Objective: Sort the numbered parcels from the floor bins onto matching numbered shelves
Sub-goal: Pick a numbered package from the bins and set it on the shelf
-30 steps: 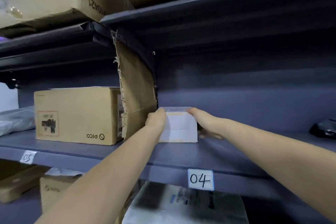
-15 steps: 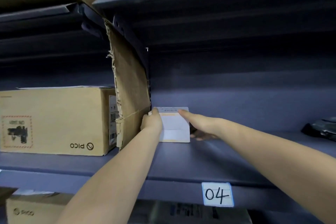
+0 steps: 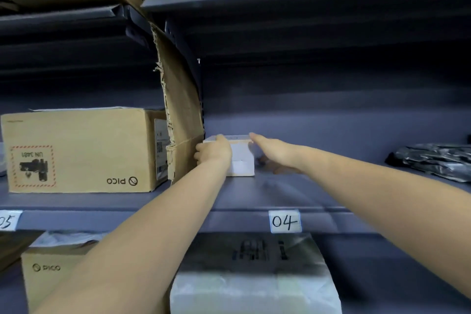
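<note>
I see a small white parcel (image 3: 242,158) deep on the shelf (image 3: 254,194) tagged 04 (image 3: 285,221), against a torn cardboard divider (image 3: 182,115). My left hand (image 3: 214,151) grips its left side; my right hand (image 3: 274,151) lies flat at its right edge. A brown PICO box (image 3: 79,150) sits beyond the divider

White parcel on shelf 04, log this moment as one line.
white parcel on shelf 04 | beside cardboard divider | left hand grips it | right hand on its right side
</note>
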Tool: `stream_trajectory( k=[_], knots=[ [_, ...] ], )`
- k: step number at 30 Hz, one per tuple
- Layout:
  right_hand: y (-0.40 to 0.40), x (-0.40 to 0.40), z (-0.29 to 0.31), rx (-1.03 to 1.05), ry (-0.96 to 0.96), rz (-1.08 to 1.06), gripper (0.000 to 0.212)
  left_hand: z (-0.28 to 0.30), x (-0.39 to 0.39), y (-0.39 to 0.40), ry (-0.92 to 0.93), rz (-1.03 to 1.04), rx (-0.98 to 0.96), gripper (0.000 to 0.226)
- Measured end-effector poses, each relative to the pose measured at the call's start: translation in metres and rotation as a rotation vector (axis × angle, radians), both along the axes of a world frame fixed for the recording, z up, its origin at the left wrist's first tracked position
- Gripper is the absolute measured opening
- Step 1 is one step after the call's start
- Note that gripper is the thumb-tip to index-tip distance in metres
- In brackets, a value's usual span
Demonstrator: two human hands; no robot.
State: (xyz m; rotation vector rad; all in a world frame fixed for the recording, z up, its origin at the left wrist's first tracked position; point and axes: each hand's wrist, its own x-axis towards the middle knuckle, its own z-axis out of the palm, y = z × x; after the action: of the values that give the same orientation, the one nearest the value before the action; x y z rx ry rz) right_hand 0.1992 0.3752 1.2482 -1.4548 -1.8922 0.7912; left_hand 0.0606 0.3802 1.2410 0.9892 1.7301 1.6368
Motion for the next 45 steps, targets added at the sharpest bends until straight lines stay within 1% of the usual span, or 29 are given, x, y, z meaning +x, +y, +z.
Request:
stream_trajectory(
  k=[3,5,7,10,12,14,17,20,22,24,30,33,37,39,42,45],
  knots=[
    [-0.021,0.009,0.010,0.158,-0.016,-0.088,0.072,0.009,0.013,-0.031,0.284,-0.031,0.072,0.056],
    [-0.037,0.020,0.013,0.263,-0.032,-0.120,0.064,0.015,0.024,-0.050,0.461,-0.110,0.154,0.051],
    [-0.060,0.035,0.015,0.366,-0.028,-0.153,0.056,0.018,0.035,-0.069,0.594,-0.186,0.231,0.044],
    [-0.103,0.063,0.012,0.488,-0.053,-0.207,0.052,0.016,0.058,-0.094,0.653,-0.292,0.362,0.037],
    [-0.131,0.085,0.004,0.534,-0.125,-0.235,0.049,0.008,0.080,-0.110,0.687,-0.355,0.421,0.035],
    [-0.158,0.112,-0.006,0.586,-0.247,-0.271,0.050,-0.003,0.106,-0.124,0.744,-0.440,0.470,0.035],
    [-0.194,0.155,-0.019,0.597,-0.395,-0.332,0.053,-0.018,0.147,-0.146,0.792,-0.591,0.519,0.037],
    [-0.228,0.198,-0.032,0.600,-0.493,-0.404,0.056,-0.032,0.190,-0.169,0.931,-0.641,0.533,0.038],
    [-0.250,0.230,-0.041,0.589,-0.564,-0.467,0.055,-0.040,0.221,-0.184,1.012,-0.670,0.538,0.037],
    [-0.274,0.262,-0.052,0.542,-0.621,-0.526,0.054,-0.048,0.253,-0.198,1.050,-0.717,0.544,0.037],
    [-0.365,0.367,-0.084,0.364,-0.768,-0.691,0.057,-0.079,0.367,-0.250,1.063,-0.953,0.573,0.042],
    [-0.410,0.417,-0.101,0.285,-0.820,-0.763,0.061,-0.099,0.426,-0.282,1.120,-1.087,0.623,0.043],
    [-0.465,0.477,-0.128,0.144,-0.900,-0.834,0.065,-0.129,0.504,-0.324,1.199,-1.209,0.718,0.036],
    [-0.487,0.501,-0.143,0.096,-0.924,-0.867,0.066,-0.144,0.538,-0.341,1.240,-1.239,0.771,0.036],
    [-0.520,0.540,-0.167,0.030,-0.939,-0.923,0.066,-0.169,0.591,-0.367,1.284,-1.321,0.825,0.044],
    [-0.541,0.577,-0.187,-0.030,-0.940,-0.981,0.066,-0.191,0.641,-0.383,1.289,-1.385,0.866,0.045]
  ],
)
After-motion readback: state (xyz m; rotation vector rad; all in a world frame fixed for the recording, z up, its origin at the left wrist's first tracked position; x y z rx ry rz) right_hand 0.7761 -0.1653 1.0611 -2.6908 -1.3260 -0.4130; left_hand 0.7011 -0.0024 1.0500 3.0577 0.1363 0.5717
